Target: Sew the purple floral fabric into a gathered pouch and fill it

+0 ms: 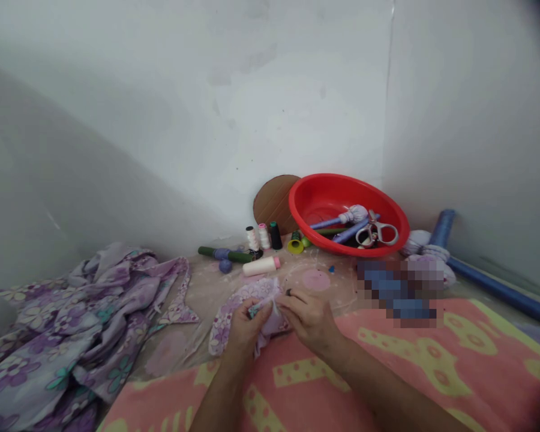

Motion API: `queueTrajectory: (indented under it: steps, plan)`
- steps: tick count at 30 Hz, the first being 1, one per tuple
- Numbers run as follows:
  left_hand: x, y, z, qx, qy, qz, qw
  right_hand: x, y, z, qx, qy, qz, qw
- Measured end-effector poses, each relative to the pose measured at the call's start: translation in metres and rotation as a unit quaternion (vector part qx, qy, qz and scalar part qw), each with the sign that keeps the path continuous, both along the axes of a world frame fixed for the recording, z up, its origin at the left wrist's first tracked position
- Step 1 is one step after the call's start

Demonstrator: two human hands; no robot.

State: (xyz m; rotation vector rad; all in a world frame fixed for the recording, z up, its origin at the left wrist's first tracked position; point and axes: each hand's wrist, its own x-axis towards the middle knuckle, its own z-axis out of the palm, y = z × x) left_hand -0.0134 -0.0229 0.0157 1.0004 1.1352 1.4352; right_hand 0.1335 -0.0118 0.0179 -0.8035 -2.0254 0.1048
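Observation:
A piece of lilac floral fabric (225, 318), bunched up, lies in front of me at the middle. My left hand (246, 327) pinches a gathered edge of it between thumb and fingers. Close beside, my right hand (312, 318) has its fingertips pressed together at the same edge. Whatever sits between those fingertips is too small to make out. A dark band, like a ring thimble (289, 292), circles one right finger. Just beyond the fabric lies a white thread spool (260, 266) on its side.
Upright thread spools (263, 237) stand near the wall. A red basin (348, 245) holds scissors (377, 234) and fabric-wrapped sticks. Crumpled floral cloth (99, 330) spreads at left; a pink-and-yellow cloth (306, 390) lies in front. A green rod (240, 257) and blue tube (499, 288) lie around.

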Motion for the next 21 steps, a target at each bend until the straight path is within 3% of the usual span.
queueTrajectory:
  steps: [5,9,11,13,15,17,18,21]
  plan:
    - [0.004,0.000,0.001,0.032,0.056,0.009,0.998,-0.003,-0.001,-0.002,0.035,-0.029,-0.002,0.999]
    - [0.005,-0.001,-0.002,0.008,0.013,0.007,1.000,-0.005,-0.002,-0.001,-0.031,0.116,0.038,0.992]
    - [0.003,0.000,-0.004,0.000,-0.010,0.010,1.000,-0.006,-0.001,0.002,-0.155,0.250,0.086,0.952]
    - [0.000,0.001,-0.006,-0.001,-0.027,0.022,0.999,-0.003,0.004,0.007,-0.287,0.386,0.133,0.867]
    - [-0.002,0.002,-0.008,-0.001,-0.038,0.036,0.999,0.005,0.013,0.012,-0.352,0.499,0.157,0.776]
    - [-0.004,0.003,-0.008,-0.002,-0.039,0.041,0.998,0.016,0.023,0.016,-0.342,0.584,0.144,0.722]
    - [-0.004,0.003,-0.009,0.001,-0.037,0.042,0.998,0.023,0.029,0.018,-0.321,0.614,0.127,0.710]
    - [-0.004,0.002,-0.009,0.013,-0.047,0.039,0.998,0.044,0.042,0.021,-0.203,0.661,0.038,0.721]
